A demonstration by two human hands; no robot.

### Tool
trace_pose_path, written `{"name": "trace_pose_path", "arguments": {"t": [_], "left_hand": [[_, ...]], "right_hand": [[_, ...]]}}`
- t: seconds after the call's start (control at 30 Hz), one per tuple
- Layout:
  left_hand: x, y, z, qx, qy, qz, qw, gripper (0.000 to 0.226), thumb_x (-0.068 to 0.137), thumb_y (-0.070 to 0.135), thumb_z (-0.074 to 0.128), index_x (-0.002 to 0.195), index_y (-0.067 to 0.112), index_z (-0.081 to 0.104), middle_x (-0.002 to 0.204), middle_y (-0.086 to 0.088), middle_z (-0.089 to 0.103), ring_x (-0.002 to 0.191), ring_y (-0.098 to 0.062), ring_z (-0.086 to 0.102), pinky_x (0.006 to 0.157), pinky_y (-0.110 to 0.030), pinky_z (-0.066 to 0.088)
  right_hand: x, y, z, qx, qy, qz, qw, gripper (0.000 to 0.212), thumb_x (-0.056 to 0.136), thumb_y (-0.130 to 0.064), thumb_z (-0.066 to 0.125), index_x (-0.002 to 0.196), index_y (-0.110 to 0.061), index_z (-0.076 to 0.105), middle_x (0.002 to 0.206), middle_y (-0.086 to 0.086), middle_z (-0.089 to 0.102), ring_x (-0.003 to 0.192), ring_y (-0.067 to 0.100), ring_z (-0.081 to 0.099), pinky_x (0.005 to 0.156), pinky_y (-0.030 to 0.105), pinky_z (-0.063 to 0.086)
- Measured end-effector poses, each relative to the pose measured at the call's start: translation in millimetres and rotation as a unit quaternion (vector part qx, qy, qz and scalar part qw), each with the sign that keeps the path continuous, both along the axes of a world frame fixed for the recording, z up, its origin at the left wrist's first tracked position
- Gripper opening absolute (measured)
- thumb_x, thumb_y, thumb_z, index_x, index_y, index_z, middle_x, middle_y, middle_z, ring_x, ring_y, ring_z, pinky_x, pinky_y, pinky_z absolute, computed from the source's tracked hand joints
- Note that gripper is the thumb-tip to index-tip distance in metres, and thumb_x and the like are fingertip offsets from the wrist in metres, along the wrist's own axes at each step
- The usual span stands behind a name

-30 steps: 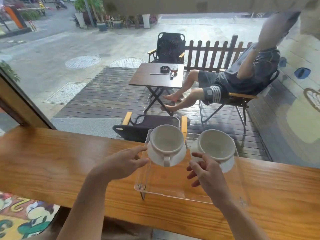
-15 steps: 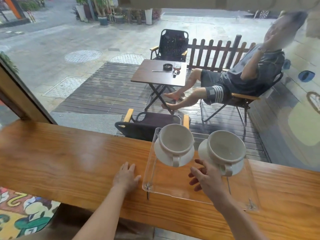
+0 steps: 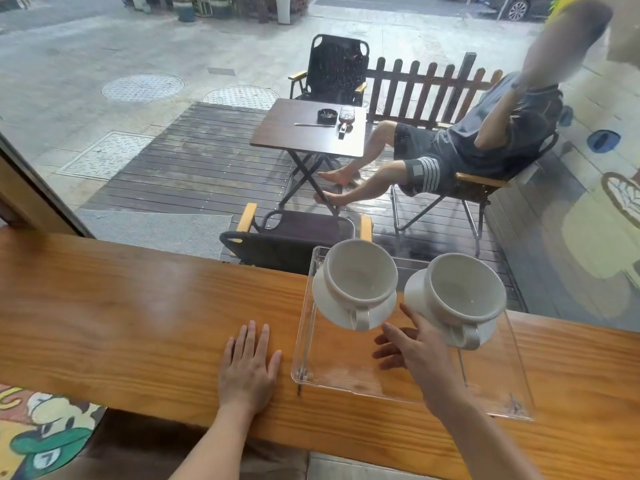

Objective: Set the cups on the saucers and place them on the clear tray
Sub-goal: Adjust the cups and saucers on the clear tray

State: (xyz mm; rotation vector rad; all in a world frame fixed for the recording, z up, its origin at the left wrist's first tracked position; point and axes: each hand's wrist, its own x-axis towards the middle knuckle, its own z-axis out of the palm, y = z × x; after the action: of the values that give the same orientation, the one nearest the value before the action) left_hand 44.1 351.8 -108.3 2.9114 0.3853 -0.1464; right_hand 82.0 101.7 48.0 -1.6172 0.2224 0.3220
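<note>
still on the tray [image 3: 408, 382], both cups sit safe; left hand [image 3: 247, 370] flat and empty beside it, right hand [image 3: 420, 351] open against the right cup's saucer [image 3: 415, 299], which a careless nudge could slide.

café: window counter [image 3: 138, 306], patio table [image 3: 304, 133]

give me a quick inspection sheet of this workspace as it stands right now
surface: wooden counter, bare around the tray
job's things: left cup on left saucer, right cup on right saucer, both on the clear tray, handles toward the person
clutter: nothing seen
grippers: left hand flat on the counter, empty; right hand open by the right saucer
cables: nothing seen
surroundings: window behind the counter, patio with folding table
</note>
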Motion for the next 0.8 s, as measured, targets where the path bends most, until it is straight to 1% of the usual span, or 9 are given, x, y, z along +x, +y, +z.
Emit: {"name": "trace_pose_path", "arguments": {"t": [0.17, 0.3, 0.4, 0.57, 0.63, 0.73, 0.8], "left_hand": [[0.0, 0.7, -1.2, 0.01, -0.009, 0.006, 1.0, 0.066, 0.089, 0.057, 0.01, 0.147, 0.028, 0.0, 0.16, 0.0, 0.001, 0.147, -0.015, -0.003, 0.115, -0.035, -0.01], [0.3, 0.5, -0.1, -0.01, -0.022, 0.007, 1.0, 0.065, 0.09, 0.056, 0.017, 0.148, 0.028, 0.007, 0.16, -0.001, 0.005, 0.147, -0.016, 0.0, 0.115, -0.035, -0.008], [0.1, 0.7, -0.4, -0.017, -0.025, 0.007, 0.999, 0.065, 0.09, 0.056, 0.019, 0.148, 0.028, 0.008, 0.16, -0.001, 0.005, 0.147, -0.016, 0.001, 0.116, -0.036, -0.006], [0.1, 0.2, 0.6, -0.032, -0.034, 0.013, 0.999, 0.063, 0.091, 0.054, 0.022, 0.148, 0.029, 0.012, 0.16, -0.001, 0.009, 0.147, -0.016, 0.003, 0.116, -0.036, -0.006], [0.2, 0.1, 1.1, -0.03, -0.038, 0.014, 0.999, 0.062, 0.091, 0.053, 0.022, 0.147, 0.029, 0.013, 0.159, -0.001, 0.01, 0.147, -0.016, 0.004, 0.116, -0.036, -0.005], [-0.1, 0.0, 1.5, -0.028, -0.037, 0.015, 0.999, 0.062, 0.091, 0.053, 0.022, 0.147, 0.029, 0.013, 0.16, -0.001, 0.01, 0.147, -0.016, 0.004, 0.116, -0.035, -0.005], [-0.1, 0.1, 1.8, -0.03, -0.037, 0.015, 0.999, 0.062, 0.092, 0.053, 0.022, 0.147, 0.029, 0.013, 0.16, -0.001, 0.01, 0.147, -0.016, 0.003, 0.116, -0.035, -0.005]], "right_hand": [[3.1, 10.2, -0.3, 0.028, 0.001, -0.027, 0.999, 0.068, 0.087, -0.01, 0.063, 0.147, -0.017, 0.031, 0.066, 0.009, 0.073, 0.061, 0.022, 0.071, 0.05, 0.027, 0.055], [9.8, 14.1, -4.3, 0.057, 0.019, -0.047, 0.997, 0.071, 0.086, -0.009, 0.063, 0.147, -0.016, 0.029, 0.061, 0.004, 0.073, 0.057, 0.022, 0.071, 0.046, 0.028, 0.054], [12.8, 18.2, -7.6, 0.074, 0.026, -0.064, 0.995, 0.071, 0.086, -0.004, 0.062, 0.148, -0.017, 0.028, 0.056, 0.002, 0.071, 0.052, 0.02, 0.068, 0.043, 0.029, 0.054], [15.2, 20.0, -9.4, 0.111, 0.048, -0.103, 0.987, 0.073, 0.084, 0.007, 0.061, 0.147, -0.014, 0.031, 0.049, 0.006, 0.059, 0.041, 0.016, 0.059, 0.04, 0.026, 0.051], [13.4, 20.9, -7.6, 0.116, 0.059, -0.104, 0.986, 0.075, 0.082, 0.009, 0.061, 0.146, -0.016, 0.032, 0.047, 0.007, 0.058, 0.038, 0.015, 0.056, 0.036, 0.024, 0.048], [8.0, 22.1, -6.4, 0.114, 0.077, -0.103, 0.985, 0.08, 0.08, 0.01, 0.063, 0.146, -0.021, 0.033, 0.057, 0.015, 0.058, 0.037, 0.014, 0.052, 0.033, 0.022, 0.042], [4.4, 21.5, -5.9, 0.103, 0.081, -0.098, 0.987, 0.079, 0.08, 0.009, 0.064, 0.146, -0.023, 0.034, 0.056, 0.015, 0.059, 0.035, 0.012, 0.049, 0.032, 0.02, 0.038]]}}
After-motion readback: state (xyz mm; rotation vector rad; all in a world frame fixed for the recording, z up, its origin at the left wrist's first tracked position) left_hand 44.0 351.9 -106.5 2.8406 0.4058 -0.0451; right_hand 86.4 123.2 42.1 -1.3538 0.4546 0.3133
